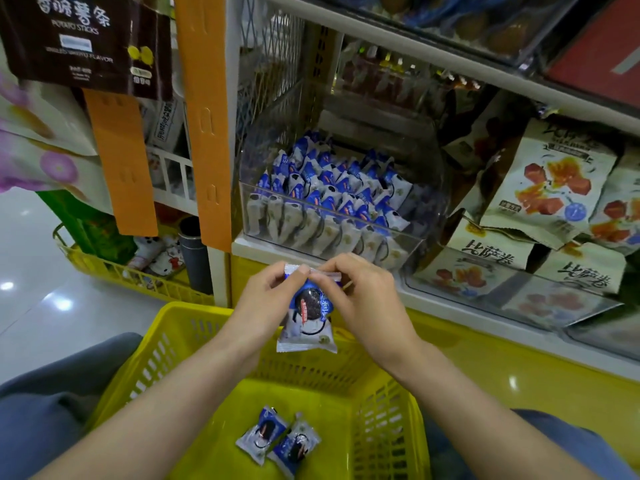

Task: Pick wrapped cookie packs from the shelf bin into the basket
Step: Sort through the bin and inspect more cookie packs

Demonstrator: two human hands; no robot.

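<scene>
Left hand (266,306) and right hand (363,303) pinch the cookie pack (308,325) above the yellow basket's (194,308) far rim (best released further in).

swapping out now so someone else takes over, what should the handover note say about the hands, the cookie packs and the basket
Left hand and right hand: both pinch the top edge of one cookie pack, held above the yellow basket.
Done: two packs lie side by side on the basket floor.
Left: drop the held one in, then pick more from the shelf bin, which holds many.
</scene>
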